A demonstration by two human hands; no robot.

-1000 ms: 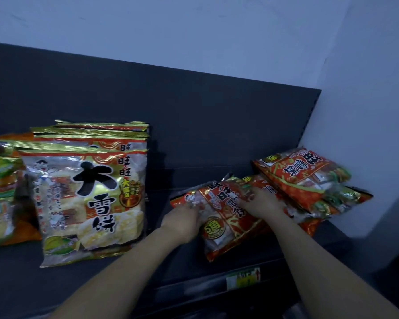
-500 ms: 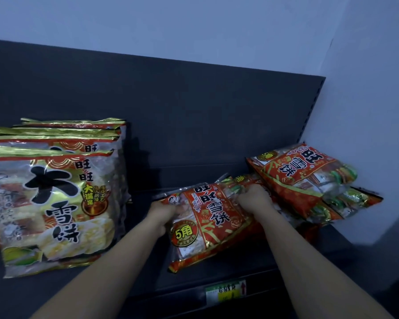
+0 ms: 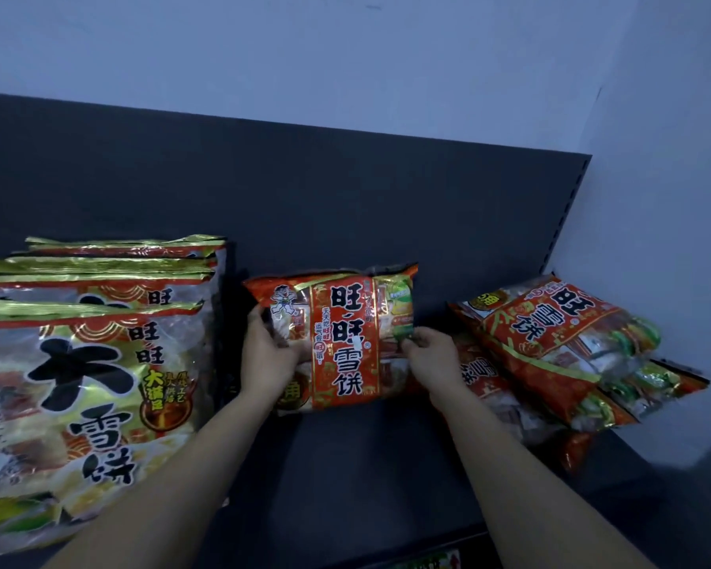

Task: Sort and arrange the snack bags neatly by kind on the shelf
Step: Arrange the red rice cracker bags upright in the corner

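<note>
Shelf (image 3: 345,466), dark and matte: sorting judged partly done. Large gold-trimmed bags (image 3: 87,363) stand filed upright at left; glossy red bags (image 3: 551,355) lie heaped at right, unsorted. One crinkly red bag (image 3: 341,338) is upright mid-shelf, left hand (image 3: 267,363) and right hand (image 3: 432,359) each clamped on a side edge.

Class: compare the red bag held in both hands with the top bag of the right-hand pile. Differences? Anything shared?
The held bag is upright, print readable; the top pile bag lies tilted, print sideways. The left hand and right hand grip the held bag; the top pile bag rests untouched on others. Both share red packaging.
</note>
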